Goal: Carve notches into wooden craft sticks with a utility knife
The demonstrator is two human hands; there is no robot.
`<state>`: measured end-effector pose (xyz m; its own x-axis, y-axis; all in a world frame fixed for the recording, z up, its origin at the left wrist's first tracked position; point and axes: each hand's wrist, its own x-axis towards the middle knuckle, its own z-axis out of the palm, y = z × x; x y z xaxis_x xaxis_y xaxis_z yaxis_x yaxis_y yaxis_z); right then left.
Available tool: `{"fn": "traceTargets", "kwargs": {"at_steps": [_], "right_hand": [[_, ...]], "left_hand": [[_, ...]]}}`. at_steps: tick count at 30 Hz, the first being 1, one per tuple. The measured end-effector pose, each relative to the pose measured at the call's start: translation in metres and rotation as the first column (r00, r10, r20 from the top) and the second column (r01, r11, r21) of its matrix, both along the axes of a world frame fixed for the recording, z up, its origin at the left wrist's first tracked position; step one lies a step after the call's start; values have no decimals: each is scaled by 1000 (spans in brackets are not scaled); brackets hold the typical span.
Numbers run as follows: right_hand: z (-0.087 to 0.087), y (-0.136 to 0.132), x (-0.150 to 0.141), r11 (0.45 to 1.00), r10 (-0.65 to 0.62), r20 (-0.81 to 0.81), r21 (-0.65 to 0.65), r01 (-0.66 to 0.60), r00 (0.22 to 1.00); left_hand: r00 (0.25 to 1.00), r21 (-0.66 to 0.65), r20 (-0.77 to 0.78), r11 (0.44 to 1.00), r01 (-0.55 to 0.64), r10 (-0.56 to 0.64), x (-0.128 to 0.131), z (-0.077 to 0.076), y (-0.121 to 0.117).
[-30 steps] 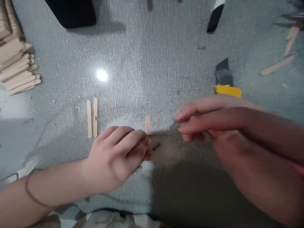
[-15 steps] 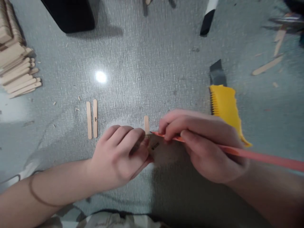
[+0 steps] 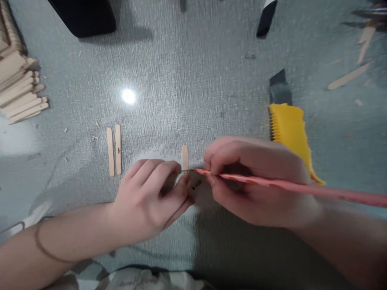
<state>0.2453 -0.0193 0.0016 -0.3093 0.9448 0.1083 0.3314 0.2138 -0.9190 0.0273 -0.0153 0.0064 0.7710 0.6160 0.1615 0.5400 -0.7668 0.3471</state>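
Shifted since a second ago: right hand (image 3: 266,205), from well apart to beside the wooden stick (image 3: 185,155), pinching a red pencil (image 3: 284,184) nearly square to the stick's long axis. Left hand (image 3: 148,197): curled at its near end, grip unclear, partly hidden.

left hand (image 3: 152,195): curled, palm down | right hand (image 3: 256,183): pinching, side-on

The one camera sits on the person's head, facing forward and down over both hands and the tabletop (image 3: 169,76)
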Motion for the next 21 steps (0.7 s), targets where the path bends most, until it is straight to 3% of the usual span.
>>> {"fn": "traceTargets", "kwargs": {"at_steps": [6,21], "right_hand": [[-1,0,0,997,37,28,73,-39,999],[0,-3,-3,997,12,47,75,-15,999]], "left_hand": [[1000,3,-7,1000,-17,17,-1,0,0],[1000,-35,20,999,-23,23,1,-2,1]]}}
